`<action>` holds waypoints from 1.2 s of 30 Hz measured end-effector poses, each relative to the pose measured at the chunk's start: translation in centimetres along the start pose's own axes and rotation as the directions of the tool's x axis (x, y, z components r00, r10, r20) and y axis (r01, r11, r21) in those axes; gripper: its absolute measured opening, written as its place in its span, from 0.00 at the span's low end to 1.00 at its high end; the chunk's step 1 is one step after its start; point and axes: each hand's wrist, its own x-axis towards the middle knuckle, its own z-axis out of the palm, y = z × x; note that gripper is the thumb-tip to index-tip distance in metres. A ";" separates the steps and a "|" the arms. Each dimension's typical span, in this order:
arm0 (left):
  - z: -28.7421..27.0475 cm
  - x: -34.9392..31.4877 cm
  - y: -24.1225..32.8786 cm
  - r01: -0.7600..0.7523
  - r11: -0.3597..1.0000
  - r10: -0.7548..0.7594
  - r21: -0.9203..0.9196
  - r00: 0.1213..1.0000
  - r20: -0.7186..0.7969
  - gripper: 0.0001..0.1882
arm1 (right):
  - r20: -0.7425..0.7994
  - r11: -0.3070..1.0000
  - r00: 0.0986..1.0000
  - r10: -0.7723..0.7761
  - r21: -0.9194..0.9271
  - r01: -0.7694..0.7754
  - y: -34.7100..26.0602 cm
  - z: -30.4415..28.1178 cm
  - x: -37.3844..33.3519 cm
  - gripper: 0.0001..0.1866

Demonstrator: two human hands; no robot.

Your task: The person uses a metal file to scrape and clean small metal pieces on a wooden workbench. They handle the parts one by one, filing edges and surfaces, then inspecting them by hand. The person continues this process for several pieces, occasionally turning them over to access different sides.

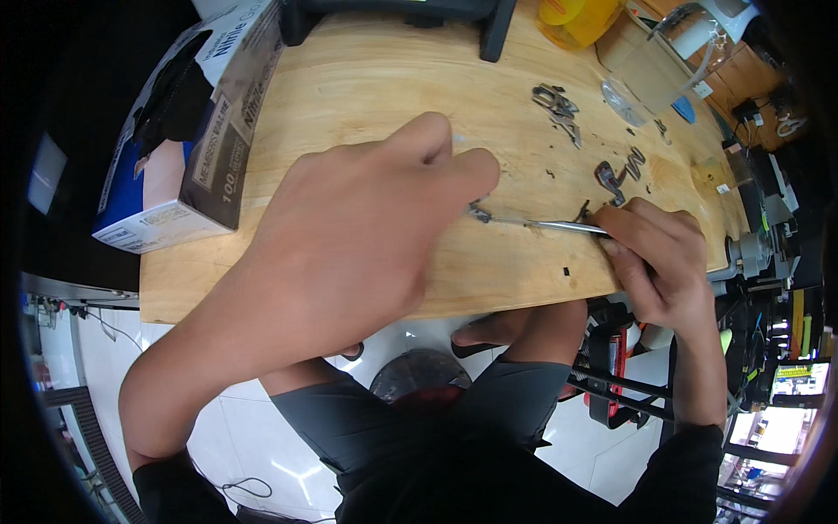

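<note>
My left hand (358,227) is over the front of the wooden table, back of the hand up and fingers curled in. What it grips is mostly hidden beneath it. A small dark metal part (479,212) shows just beyond its thumb side. In my right hand (655,258), at the right of the table, is a slim silver pointed tool (567,226), pinched between thumb and fingers. Its thin tip points left and reaches the small dark part. A tiny black square piece (566,272) lies below the tool, near the front edge.
The wooden table (349,74) carries a glove box (188,131) at left and a black stand (397,10) at the back. Loose metal parts (559,112) and dark pieces (608,179) lie at right. Behind them are a yellow container (576,19) and a clear pump bottle (668,70).
</note>
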 end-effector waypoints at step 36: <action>0.1 0.0 -0.4 -0.019 1.000 0.020 0.013 1.000 -0.016 0.07 | -0.047 0.984 0.995 -0.087 -0.159 0.078 -0.8 0.6 0.1 0.18</action>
